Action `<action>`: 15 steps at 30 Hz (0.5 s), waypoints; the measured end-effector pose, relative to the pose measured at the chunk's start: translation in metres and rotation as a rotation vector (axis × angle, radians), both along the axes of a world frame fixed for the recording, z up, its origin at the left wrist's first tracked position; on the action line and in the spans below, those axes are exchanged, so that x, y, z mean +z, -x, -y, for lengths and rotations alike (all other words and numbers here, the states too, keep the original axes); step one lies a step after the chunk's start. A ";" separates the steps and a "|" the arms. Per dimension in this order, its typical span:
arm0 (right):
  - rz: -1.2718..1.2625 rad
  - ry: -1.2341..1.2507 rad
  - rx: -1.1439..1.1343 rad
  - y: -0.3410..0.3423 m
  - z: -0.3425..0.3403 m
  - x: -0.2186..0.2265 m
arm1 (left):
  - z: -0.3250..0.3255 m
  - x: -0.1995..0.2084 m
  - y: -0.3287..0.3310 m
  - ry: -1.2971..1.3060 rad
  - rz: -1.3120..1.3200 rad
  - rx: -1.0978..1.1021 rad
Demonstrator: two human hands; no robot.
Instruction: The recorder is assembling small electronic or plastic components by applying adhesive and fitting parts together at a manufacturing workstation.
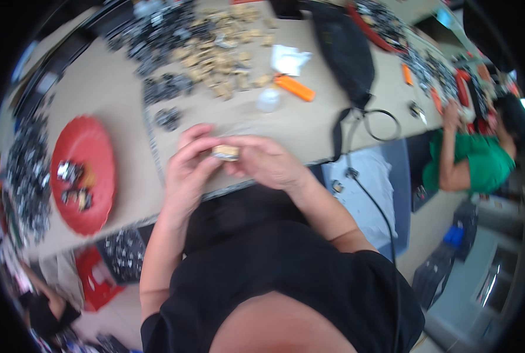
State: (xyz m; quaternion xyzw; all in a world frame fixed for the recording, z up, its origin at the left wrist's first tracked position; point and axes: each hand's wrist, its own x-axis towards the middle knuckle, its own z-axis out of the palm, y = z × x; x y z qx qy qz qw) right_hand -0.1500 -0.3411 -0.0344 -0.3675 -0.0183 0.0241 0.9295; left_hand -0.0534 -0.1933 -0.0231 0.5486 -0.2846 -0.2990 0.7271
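A small block-shaped piece (226,153), tan on top and silvery along its side, sits between my two hands above the table's near edge. My left hand (189,167) pinches its left end with the fingertips. The fingers of my right hand (268,162) close on its right end. Beyond my hands, a loose pile of similar tan pieces (230,56) lies beside a heap of dark pieces (162,32). A small cluster of dark pieces (168,119) rests nearer to my left hand. Blur hides the held piece's finer detail.
Left stands a red scalloped plate (103,170) with a few pieces in it. An orange-handled tool (296,88), a small whitish bottle (268,100) and a black bag (345,53) lie ahead. Right, a cable (374,200) hangs over a lined bin (401,194); a person in green (480,165) works beyond.
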 end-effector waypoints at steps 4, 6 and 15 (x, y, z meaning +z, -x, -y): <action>-0.018 -0.011 0.038 -0.006 -0.002 0.001 | -0.003 0.002 -0.001 0.022 -0.120 -0.046; -0.049 -0.032 0.053 -0.007 -0.001 -0.003 | -0.005 0.001 -0.003 0.045 -0.167 -0.065; -0.069 -0.069 0.104 -0.010 0.000 -0.009 | -0.007 -0.006 -0.008 -0.040 0.046 0.041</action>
